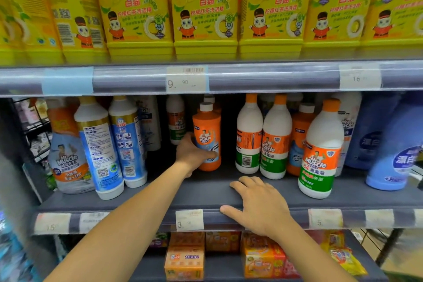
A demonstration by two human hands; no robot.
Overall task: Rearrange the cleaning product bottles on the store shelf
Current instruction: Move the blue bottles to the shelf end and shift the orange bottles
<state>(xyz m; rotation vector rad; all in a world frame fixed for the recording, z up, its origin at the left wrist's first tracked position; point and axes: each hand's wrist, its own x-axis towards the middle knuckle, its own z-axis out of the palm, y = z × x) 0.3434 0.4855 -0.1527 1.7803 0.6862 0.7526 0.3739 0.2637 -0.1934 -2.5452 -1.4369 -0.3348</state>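
Observation:
An orange Mr Muscle bottle (207, 131) with a white cap stands upright toward the back of the middle shelf (206, 192). My left hand (191, 155) reaches in and grips its lower part, thumb across the label. My right hand (258, 206) rests flat on the shelf's front edge, fingers relaxed, holding nothing. To the right stand white Mr Muscle bottles (275, 142) with orange caps; one of them (320, 151) stands closer to the front. At the left are two tall blue-and-white bottles (116, 144) and a spray bottle (68, 151).
Yellow dish-soap bottles (203, 9) fill the upper shelf. Blue bleach bottles (393, 144) stand at the far right. Orange soap boxes (185, 261) lie on the shelf below. Price tags (189, 219) line the rails. A gap opens between the orange bottle and the white ones.

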